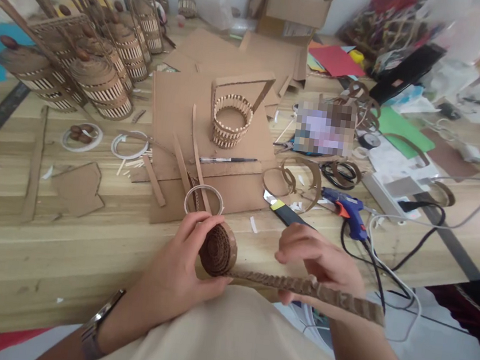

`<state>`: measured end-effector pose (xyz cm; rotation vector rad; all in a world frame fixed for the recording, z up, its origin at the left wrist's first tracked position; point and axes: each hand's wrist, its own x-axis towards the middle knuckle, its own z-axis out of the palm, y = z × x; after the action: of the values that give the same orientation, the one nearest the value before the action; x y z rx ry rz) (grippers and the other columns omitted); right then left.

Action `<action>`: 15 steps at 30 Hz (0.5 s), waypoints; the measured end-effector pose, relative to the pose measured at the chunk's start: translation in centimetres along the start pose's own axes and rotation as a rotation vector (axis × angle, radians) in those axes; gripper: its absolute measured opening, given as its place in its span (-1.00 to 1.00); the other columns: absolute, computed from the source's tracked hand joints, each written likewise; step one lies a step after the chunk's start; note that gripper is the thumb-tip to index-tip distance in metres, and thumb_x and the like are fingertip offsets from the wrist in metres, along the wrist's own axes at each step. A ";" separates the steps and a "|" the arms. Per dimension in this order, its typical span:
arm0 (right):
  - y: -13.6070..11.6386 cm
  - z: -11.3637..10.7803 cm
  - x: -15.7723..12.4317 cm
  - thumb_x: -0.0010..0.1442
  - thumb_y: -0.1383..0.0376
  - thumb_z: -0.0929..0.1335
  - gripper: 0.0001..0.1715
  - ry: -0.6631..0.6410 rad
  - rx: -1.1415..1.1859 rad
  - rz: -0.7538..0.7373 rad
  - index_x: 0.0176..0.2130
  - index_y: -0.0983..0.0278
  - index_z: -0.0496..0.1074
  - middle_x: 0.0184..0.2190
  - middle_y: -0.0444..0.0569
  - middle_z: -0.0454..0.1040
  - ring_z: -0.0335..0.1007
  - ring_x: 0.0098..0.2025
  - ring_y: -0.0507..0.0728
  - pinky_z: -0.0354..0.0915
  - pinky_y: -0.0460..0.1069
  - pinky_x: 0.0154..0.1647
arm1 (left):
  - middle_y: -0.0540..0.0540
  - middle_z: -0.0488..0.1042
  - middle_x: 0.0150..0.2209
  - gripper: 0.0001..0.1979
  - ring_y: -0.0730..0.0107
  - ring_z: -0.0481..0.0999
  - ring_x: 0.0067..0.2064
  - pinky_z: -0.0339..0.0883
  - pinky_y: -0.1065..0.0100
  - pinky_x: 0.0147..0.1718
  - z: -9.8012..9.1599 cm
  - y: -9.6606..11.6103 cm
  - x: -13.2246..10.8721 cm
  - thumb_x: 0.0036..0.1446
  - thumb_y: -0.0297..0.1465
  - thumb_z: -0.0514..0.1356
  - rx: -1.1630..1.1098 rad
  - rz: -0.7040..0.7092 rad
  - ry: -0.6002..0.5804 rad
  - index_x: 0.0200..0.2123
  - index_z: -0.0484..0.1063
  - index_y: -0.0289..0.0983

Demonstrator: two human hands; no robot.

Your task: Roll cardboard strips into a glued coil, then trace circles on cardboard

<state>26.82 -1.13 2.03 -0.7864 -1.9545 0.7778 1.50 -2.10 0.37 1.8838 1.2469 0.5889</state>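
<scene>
Cardboard roll point(218, 251) gripped by curled left hand point(176, 265) (1 side hidden by fingers), loose strip point(339, 298) pinched in right hand point(321, 261), fingertips hidden behind it, wooden table point(41, 250) underneath

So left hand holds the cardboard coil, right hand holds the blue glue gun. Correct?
No. The right hand pinches the loose strip trailing from the cardboard coil; the blue glue gun lies untouched on the table. The left hand does hold the coil. Head view shows it.

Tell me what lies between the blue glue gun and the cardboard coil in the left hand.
A utility knife lies on the table between the glue gun and the coil; the head view shows it.
</scene>
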 end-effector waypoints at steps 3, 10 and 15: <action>-0.7 0.8 0.6 0.28 0.15 0.43 -0.85 0.079 0.085 0.005 -0.25 0.17 0.47 -0.46 -0.12 0.46 0.43 -0.42 0.08 0.39 0.01 -0.40 | -0.20 0.22 0.20 -0.34 0.11 0.41 0.17 0.47 0.08 0.09 0.0 0.0 -0.1 0.07 -0.41 0.28 0.007 0.011 -0.020 0.23 0.16 -0.14; 0.0 1.4 2.0 0.26 0.14 0.45 -0.78 0.143 0.050 0.089 -0.36 0.20 0.49 -0.51 -0.13 0.50 0.43 -0.45 0.06 0.38 -0.01 -0.40 | -0.21 0.29 0.18 -0.38 0.12 0.43 0.18 0.43 0.14 0.13 -0.6 1.0 -0.1 0.08 -0.47 0.28 0.121 0.119 -0.083 0.20 0.19 -0.17; 0.8 2.4 2.4 0.22 0.07 0.46 -0.69 0.129 0.121 0.172 -0.41 0.23 0.48 -0.50 -0.12 0.51 0.43 -0.45 0.04 0.35 -0.05 -0.43 | -0.25 0.32 0.18 -0.38 0.08 0.45 0.17 0.45 0.15 0.10 -0.8 1.5 -0.1 0.11 -0.50 0.28 0.229 0.256 -0.105 0.22 0.17 -0.19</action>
<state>23.88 0.73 1.56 -0.9163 -1.7249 0.9152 1.72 -2.21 2.03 2.2569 1.0493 0.4882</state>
